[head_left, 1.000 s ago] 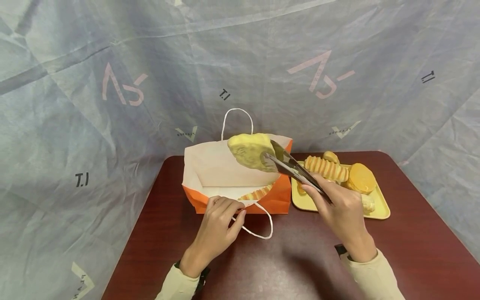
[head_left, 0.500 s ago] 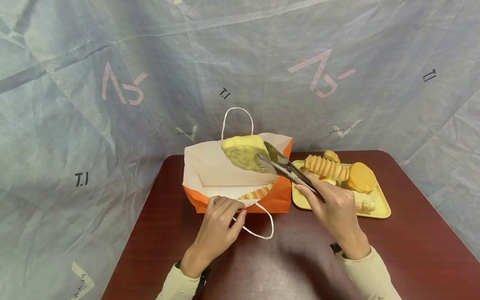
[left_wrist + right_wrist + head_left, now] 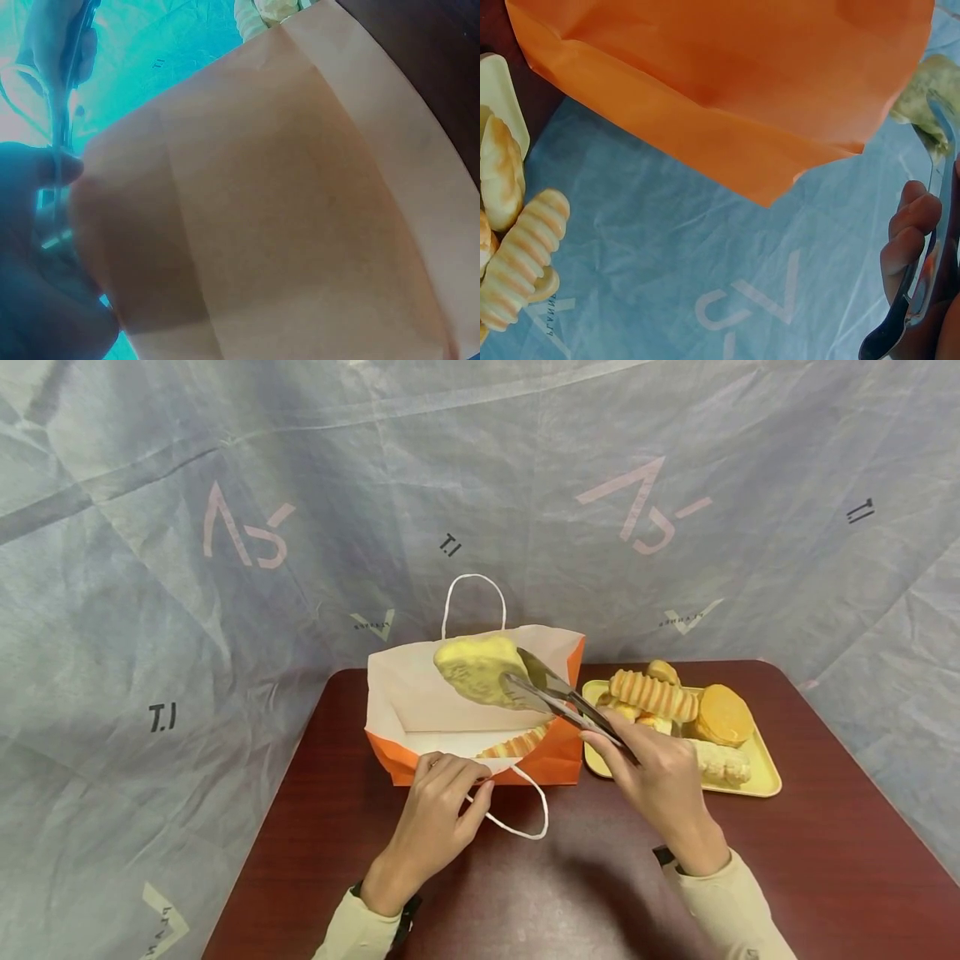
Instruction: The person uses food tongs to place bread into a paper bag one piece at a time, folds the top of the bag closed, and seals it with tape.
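Observation:
In the head view my left hand (image 3: 435, 814) grips the near rim of an open orange paper bag (image 3: 551, 764) with a white inside. My right hand (image 3: 663, 785) holds metal tongs (image 3: 573, 706), their tips closed on a yellow bread piece (image 3: 472, 668). This bread hangs over the bag's opening, tilted, apart from the paper as far as I can tell. Inside the bag, a ridged bread roll (image 3: 517, 743) shows near the front right. The left wrist view is mostly filled by the bag's paper (image 3: 285, 210). At the right wrist view's edge are the tongs (image 3: 922, 285) and the pinched bread (image 3: 934, 90).
Right of the bag lies a yellow tray (image 3: 765, 781) with several breads, among them a ridged roll (image 3: 652, 693) and a round orange-yellow bread (image 3: 723, 716). White cord handles (image 3: 543, 814) stick out front and back. A grey sheet (image 3: 480, 485) hangs behind the dark red table (image 3: 540, 893).
My right hand has moved left and slightly down, carrying the tongs and yellow bread further over the bag's opening. My left hand stays on the rim.

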`<action>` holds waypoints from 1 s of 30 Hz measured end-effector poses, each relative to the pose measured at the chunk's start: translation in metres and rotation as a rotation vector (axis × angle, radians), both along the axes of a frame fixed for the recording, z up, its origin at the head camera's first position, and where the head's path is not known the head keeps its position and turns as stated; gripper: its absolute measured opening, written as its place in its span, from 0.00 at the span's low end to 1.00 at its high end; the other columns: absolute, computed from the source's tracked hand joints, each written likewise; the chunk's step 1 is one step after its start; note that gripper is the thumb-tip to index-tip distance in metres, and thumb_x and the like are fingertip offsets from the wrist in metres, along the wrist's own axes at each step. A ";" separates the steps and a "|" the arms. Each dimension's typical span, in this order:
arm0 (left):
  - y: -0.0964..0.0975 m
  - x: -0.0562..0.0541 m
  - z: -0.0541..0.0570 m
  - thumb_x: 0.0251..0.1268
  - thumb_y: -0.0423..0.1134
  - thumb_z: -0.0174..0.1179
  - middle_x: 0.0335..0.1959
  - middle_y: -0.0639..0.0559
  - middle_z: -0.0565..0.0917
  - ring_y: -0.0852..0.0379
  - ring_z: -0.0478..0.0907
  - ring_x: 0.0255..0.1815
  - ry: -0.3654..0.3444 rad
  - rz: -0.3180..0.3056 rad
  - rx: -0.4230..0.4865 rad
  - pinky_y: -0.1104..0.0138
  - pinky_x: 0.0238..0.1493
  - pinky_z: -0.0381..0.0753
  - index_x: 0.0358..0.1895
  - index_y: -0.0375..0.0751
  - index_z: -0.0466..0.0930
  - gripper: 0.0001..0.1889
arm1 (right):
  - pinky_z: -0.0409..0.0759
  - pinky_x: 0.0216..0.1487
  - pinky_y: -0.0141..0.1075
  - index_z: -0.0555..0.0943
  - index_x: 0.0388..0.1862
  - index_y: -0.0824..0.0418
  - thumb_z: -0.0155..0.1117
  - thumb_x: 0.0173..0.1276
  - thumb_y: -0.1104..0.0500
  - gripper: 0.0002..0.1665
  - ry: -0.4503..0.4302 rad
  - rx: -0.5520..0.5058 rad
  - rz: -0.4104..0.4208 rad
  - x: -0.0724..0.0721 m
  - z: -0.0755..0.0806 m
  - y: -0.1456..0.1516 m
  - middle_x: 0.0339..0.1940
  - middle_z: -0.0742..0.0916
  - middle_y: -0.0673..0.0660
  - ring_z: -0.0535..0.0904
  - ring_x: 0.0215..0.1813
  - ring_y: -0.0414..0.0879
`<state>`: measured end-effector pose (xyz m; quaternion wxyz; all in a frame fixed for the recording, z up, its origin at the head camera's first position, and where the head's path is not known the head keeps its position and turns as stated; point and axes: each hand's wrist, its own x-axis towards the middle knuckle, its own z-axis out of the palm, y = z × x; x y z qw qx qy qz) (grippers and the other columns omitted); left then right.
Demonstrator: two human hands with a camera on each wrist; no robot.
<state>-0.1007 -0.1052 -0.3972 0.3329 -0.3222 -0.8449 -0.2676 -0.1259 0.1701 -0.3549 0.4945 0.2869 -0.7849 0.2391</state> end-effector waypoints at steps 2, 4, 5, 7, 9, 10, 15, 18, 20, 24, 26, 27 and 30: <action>0.000 0.000 0.000 0.67 0.37 0.60 0.33 0.58 0.82 0.58 0.78 0.36 0.001 -0.001 0.000 0.57 0.52 0.68 0.37 0.46 0.82 0.02 | 0.72 0.16 0.38 0.88 0.43 0.60 0.61 0.72 0.41 0.24 0.000 0.003 0.004 0.000 -0.001 0.000 0.18 0.84 0.50 0.77 0.15 0.40; 0.000 0.000 -0.001 0.67 0.37 0.60 0.34 0.58 0.82 0.59 0.78 0.36 0.000 -0.002 -0.001 0.57 0.52 0.68 0.38 0.46 0.82 0.02 | 0.74 0.17 0.39 0.88 0.43 0.60 0.61 0.72 0.41 0.24 0.002 0.002 0.010 -0.001 -0.002 -0.001 0.21 0.87 0.52 0.80 0.17 0.42; -0.001 0.000 0.000 0.67 0.37 0.60 0.34 0.58 0.82 0.58 0.78 0.36 -0.002 -0.003 0.000 0.57 0.52 0.68 0.38 0.46 0.82 0.02 | 0.76 0.18 0.40 0.88 0.44 0.61 0.61 0.72 0.41 0.24 0.000 0.001 0.016 -0.001 -0.002 -0.001 0.23 0.88 0.54 0.83 0.20 0.44; -0.001 -0.001 0.000 0.67 0.37 0.60 0.34 0.58 0.82 0.58 0.78 0.36 -0.002 -0.002 0.001 0.57 0.52 0.68 0.38 0.46 0.82 0.03 | 0.78 0.19 0.41 0.88 0.45 0.61 0.61 0.72 0.41 0.25 -0.008 0.004 0.023 -0.001 -0.003 -0.002 0.27 0.89 0.55 0.85 0.22 0.46; -0.002 -0.001 0.000 0.68 0.38 0.59 0.34 0.58 0.83 0.58 0.78 0.37 -0.002 -0.001 0.001 0.57 0.52 0.68 0.38 0.46 0.82 0.03 | 0.78 0.20 0.42 0.88 0.45 0.62 0.61 0.72 0.41 0.25 -0.020 0.007 0.026 -0.001 -0.003 -0.003 0.27 0.89 0.56 0.85 0.23 0.46; -0.002 -0.001 0.000 0.68 0.38 0.59 0.34 0.58 0.83 0.58 0.78 0.37 0.000 -0.001 0.000 0.57 0.52 0.69 0.38 0.46 0.82 0.03 | 0.78 0.20 0.42 0.88 0.45 0.62 0.61 0.72 0.41 0.25 -0.026 0.011 0.026 -0.001 -0.004 -0.003 0.26 0.89 0.56 0.85 0.22 0.46; -0.002 -0.001 0.000 0.69 0.39 0.58 0.34 0.58 0.83 0.58 0.78 0.37 0.004 -0.002 -0.003 0.57 0.51 0.68 0.38 0.46 0.82 0.04 | 0.76 0.17 0.41 0.88 0.44 0.61 0.60 0.72 0.40 0.26 -0.047 0.034 0.018 0.000 -0.005 -0.005 0.21 0.87 0.54 0.80 0.18 0.43; -0.001 0.000 0.001 0.69 0.38 0.59 0.34 0.58 0.83 0.58 0.78 0.37 0.003 -0.005 -0.004 0.57 0.51 0.68 0.38 0.46 0.82 0.04 | 0.74 0.16 0.39 0.87 0.44 0.61 0.60 0.72 0.40 0.25 -0.046 0.039 0.015 -0.001 -0.005 -0.005 0.18 0.84 0.51 0.77 0.16 0.41; -0.001 0.000 0.001 0.69 0.38 0.59 0.34 0.58 0.83 0.58 0.78 0.37 0.003 -0.007 -0.005 0.58 0.51 0.68 0.38 0.46 0.82 0.04 | 0.72 0.14 0.38 0.87 0.43 0.60 0.60 0.72 0.40 0.25 -0.041 0.041 0.012 -0.001 -0.005 -0.006 0.17 0.83 0.51 0.76 0.15 0.41; 0.000 0.001 0.001 0.68 0.38 0.59 0.34 0.58 0.83 0.58 0.78 0.37 0.006 -0.006 -0.009 0.58 0.51 0.68 0.38 0.46 0.82 0.03 | 0.70 0.13 0.37 0.87 0.44 0.60 0.60 0.72 0.40 0.25 -0.041 0.043 0.011 -0.002 -0.006 -0.006 0.16 0.83 0.51 0.75 0.14 0.41; 0.000 0.001 0.001 0.68 0.38 0.59 0.34 0.58 0.83 0.58 0.78 0.38 0.007 -0.004 -0.010 0.58 0.52 0.68 0.38 0.46 0.82 0.03 | 0.68 0.13 0.36 0.87 0.45 0.59 0.61 0.71 0.40 0.25 -0.046 0.048 0.006 -0.002 -0.006 -0.007 0.15 0.81 0.50 0.73 0.14 0.39; 0.000 0.001 0.001 0.68 0.38 0.59 0.34 0.58 0.83 0.58 0.78 0.38 0.007 -0.004 -0.010 0.58 0.52 0.68 0.38 0.46 0.82 0.03 | 0.68 0.13 0.35 0.87 0.45 0.59 0.61 0.71 0.40 0.25 -0.048 0.049 0.002 -0.002 -0.007 -0.007 0.14 0.80 0.49 0.71 0.13 0.39; 0.000 0.001 0.000 0.69 0.38 0.59 0.35 0.57 0.83 0.58 0.78 0.38 0.007 -0.004 -0.007 0.57 0.52 0.68 0.38 0.46 0.82 0.04 | 0.66 0.12 0.34 0.87 0.46 0.59 0.61 0.71 0.39 0.25 -0.054 0.052 -0.007 -0.003 -0.007 -0.007 0.13 0.76 0.48 0.67 0.13 0.37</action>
